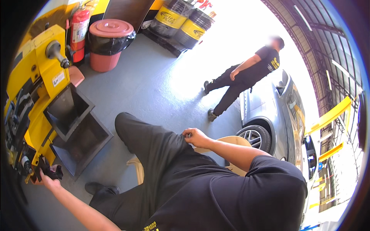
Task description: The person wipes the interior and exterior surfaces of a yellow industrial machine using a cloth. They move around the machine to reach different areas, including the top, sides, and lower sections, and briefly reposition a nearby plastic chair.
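Observation:
My left hand [50, 181] is stretched out to the left and closed on a crumpled dark rag [50, 169]. It is beside the lower part of a yellow machine [42, 65]. My right hand [196, 138] rests against my thigh with the fingers curled in. A small shiny bit shows between those fingers, too small to name. Under me is a light wooden seat [234, 140], partly hidden by my body and arm.
Two dark metal trays [101, 134] jut from the machine. Behind stand a red fire extinguisher [79, 34], a lidded pink bin [105, 61] and yellow-black drums [169, 17]. A person [250, 73] in dark clothes walks near a grey car [269, 104] at right.

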Demonstrator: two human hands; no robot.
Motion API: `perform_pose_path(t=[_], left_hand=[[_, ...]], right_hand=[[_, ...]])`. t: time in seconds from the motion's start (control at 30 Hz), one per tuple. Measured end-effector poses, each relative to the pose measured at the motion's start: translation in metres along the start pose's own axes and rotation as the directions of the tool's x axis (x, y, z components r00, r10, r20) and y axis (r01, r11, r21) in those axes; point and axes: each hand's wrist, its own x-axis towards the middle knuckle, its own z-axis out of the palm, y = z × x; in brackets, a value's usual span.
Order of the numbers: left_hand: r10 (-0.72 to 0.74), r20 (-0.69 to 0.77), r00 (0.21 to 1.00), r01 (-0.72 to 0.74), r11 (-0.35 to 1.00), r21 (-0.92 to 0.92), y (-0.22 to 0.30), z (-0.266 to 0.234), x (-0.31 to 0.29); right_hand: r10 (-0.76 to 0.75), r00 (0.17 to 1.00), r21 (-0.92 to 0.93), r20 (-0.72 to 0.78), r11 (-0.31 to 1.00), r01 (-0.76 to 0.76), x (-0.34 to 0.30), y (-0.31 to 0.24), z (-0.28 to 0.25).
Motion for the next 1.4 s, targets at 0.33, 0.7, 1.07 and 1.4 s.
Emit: perform_pose_path(t=[0.33,0.7,1.07,1.4], left_hand=[[-0.043,-0.083,0.996,0.041,0.999,-0.017,-0.012,-0.002,0.013],[-0.133,0.105,0.985,0.113,0.977,0.179,-0.015,0.103,-0.077],[-0.13,0.462,0.877,0.044,0.98,0.192,-0.083,0.211,-0.271],[-0.12,0.203,0.972,0.074,0.972,0.221,-0.166,0.2,-0.312]], right_hand=[[-0.041,0.924,-0.396,0.381,0.896,0.203,-0.002,0.015,-0.044],[-0.295,0.918,0.552,0.266,0.827,0.106,0.011,-0.129,-0.169],[-0.443,0.863,0.702,0.245,0.695,0.158,0.099,-0.238,0.091],[-0.526,0.721,0.816,0.452,0.569,-0.097,0.079,-0.202,0.124]])
